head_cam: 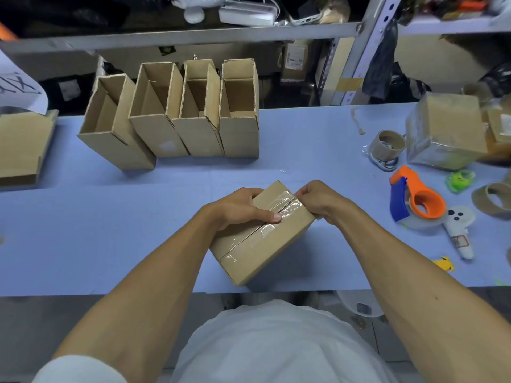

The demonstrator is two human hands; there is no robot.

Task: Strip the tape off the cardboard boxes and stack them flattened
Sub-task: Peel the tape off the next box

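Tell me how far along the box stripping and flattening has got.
Done: a flattened brown cardboard stack lies at the table's left edge. In hand: the left hand grips the small brown taped box, while the right hand pinches the clear tape at its far end; the tape is still on. Left: four open brown cardboard boxes stand unflattened behind.

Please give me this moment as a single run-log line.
stage: peeling | left hand: holds taped box | right hand: pinches tape at far end
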